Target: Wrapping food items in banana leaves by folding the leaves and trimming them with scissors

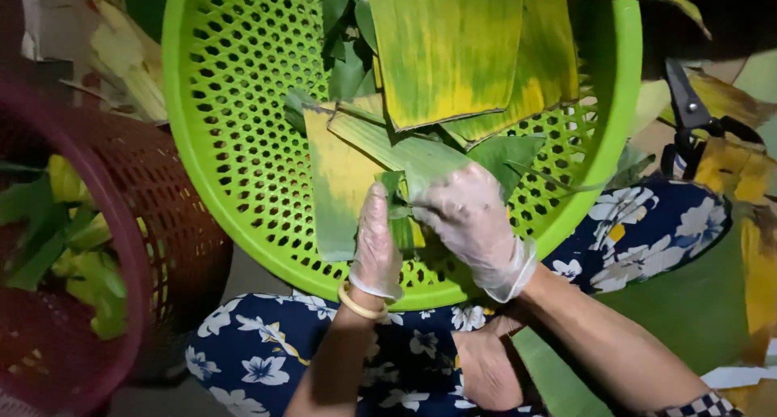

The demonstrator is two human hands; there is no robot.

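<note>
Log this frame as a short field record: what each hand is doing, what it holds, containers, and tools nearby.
left hand: left hand in a clear plastic glove, pinching a folded green leaf strip
right hand: right hand in a clear plastic glove, gripping the same strip from the other side
work surface: round bright green perforated plastic basket, tilted on the lap
basket contents: flat yellow-green banana leaf pieces
other container: dark red perforated plastic basket at the left, holding green leaf bundles
tool: black-handled scissors, lying untouched at the right
</note>
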